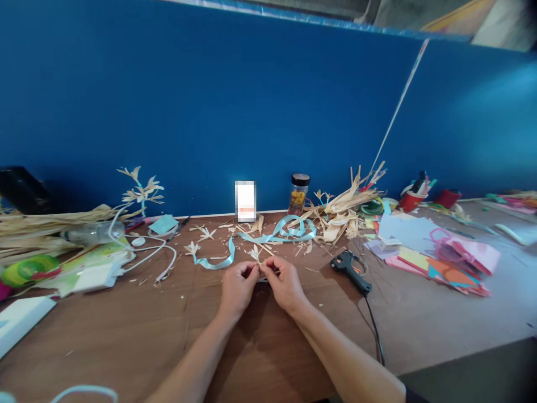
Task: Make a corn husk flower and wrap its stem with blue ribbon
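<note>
My left hand (240,284) and my right hand (286,281) meet over the middle of the table, thumbs and fingertips pinched close together. Between them they grip a small pale flower made of dried husk (254,253), its petals pointing up and away from me. The lower end of the flower is hidden by my fingers. Just beyond my hands a light blue ribbon (215,263) curls across the wood, among scattered husk scraps. Two more husk flowers, one at the left (193,249) and one farther back (206,232), lie beside the ribbon.
A black glue gun (351,271) with its cord lies to the right. Coloured paper (436,266), a jar (298,196) and a husk bundle (346,210) stand around it. At the left are a plastic bottle (94,232), white cables (146,246) and a standing husk-flower stem (143,193). A blue partition (210,112) closes the back.
</note>
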The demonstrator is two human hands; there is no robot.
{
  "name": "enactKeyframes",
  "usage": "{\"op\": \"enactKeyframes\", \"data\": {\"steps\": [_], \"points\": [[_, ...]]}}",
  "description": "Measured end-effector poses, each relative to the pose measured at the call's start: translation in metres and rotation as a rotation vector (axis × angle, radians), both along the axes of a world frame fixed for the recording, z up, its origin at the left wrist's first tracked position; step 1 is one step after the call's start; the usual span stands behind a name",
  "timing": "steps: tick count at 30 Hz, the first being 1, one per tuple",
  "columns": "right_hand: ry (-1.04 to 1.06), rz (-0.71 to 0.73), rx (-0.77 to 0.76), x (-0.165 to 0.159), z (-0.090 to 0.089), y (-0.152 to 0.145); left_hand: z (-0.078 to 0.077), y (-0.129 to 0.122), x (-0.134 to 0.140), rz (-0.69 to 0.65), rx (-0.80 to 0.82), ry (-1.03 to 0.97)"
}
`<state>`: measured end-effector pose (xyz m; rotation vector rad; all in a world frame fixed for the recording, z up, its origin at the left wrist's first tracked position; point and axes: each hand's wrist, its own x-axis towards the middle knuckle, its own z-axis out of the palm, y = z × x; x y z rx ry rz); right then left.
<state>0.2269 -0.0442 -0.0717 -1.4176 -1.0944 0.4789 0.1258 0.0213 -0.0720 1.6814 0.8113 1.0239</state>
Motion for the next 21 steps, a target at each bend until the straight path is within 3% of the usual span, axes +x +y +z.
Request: {"op": "enactKeyframes", "data": {"steps": [8,14,21], "points": [[0.093,-0.003,0.007,0.000,-0.004,0.003,-0.003,0.003,0.000,-0.033,-0.107,-0.060],[0.252,-0.016,-0.006,0.006,-0.011,0.007,-0.008,0.005,0.001,-0.126,-0.361,-0.162],[0.249,-0.010,-0.019,0.007,-0.011,0.008,-0.007,0.004,0.001,-0.129,-0.319,-0.148]]}}
